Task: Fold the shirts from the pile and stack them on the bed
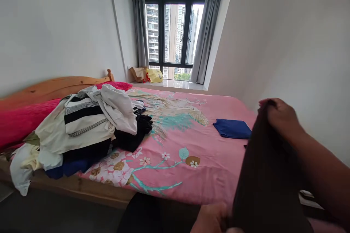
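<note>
Partly cut off: left hand (212,220), dark garment (266,182)

The person's right hand (281,116) and forearm are bare, with no sleeve, watch or ring showing. The left hand (212,220) is bare too, and only its top shows at the lower edge of the view.

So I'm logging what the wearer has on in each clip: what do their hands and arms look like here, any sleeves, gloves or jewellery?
Both are bare. The right hand and its forearm show no sleeve, glove, watch or ring. The left hand is only partly in frame at the bottom edge, also ungloved; its wrist is out of view.
</note>
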Action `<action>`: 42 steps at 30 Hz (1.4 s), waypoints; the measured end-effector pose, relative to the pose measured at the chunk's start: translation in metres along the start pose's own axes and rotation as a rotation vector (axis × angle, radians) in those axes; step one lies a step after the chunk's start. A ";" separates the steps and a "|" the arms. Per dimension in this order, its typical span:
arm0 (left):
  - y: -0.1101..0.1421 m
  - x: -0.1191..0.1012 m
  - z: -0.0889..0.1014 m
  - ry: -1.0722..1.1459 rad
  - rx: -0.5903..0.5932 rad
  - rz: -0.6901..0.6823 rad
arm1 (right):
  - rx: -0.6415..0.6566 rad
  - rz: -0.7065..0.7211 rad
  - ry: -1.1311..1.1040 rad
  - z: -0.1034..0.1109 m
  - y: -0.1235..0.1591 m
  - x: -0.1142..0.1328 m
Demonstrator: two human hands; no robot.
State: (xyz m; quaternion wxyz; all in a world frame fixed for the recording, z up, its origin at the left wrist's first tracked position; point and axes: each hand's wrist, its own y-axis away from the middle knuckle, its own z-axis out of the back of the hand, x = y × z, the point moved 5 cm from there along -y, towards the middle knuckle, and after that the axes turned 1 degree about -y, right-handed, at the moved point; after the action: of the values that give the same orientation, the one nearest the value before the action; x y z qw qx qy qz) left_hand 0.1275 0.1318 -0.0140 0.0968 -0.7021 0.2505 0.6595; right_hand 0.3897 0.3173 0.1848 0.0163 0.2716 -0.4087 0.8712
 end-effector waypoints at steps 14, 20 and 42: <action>-0.040 0.129 0.190 0.244 -0.532 0.404 | 0.433 -0.175 -0.399 -0.173 0.168 -0.030; -0.047 0.130 0.187 0.197 -0.594 0.408 | 0.203 -0.782 -0.332 -0.095 0.308 -0.175; -0.055 0.132 0.208 -0.151 -0.458 0.558 | 0.792 -0.900 -0.266 -0.282 0.133 -0.106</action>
State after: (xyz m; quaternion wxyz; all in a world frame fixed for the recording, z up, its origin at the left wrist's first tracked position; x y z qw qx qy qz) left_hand -0.0279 0.2459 -0.1766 -0.2284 -0.5597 0.2703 0.7494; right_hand 0.3173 0.4524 -0.1069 0.2292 0.5094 0.1022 0.8231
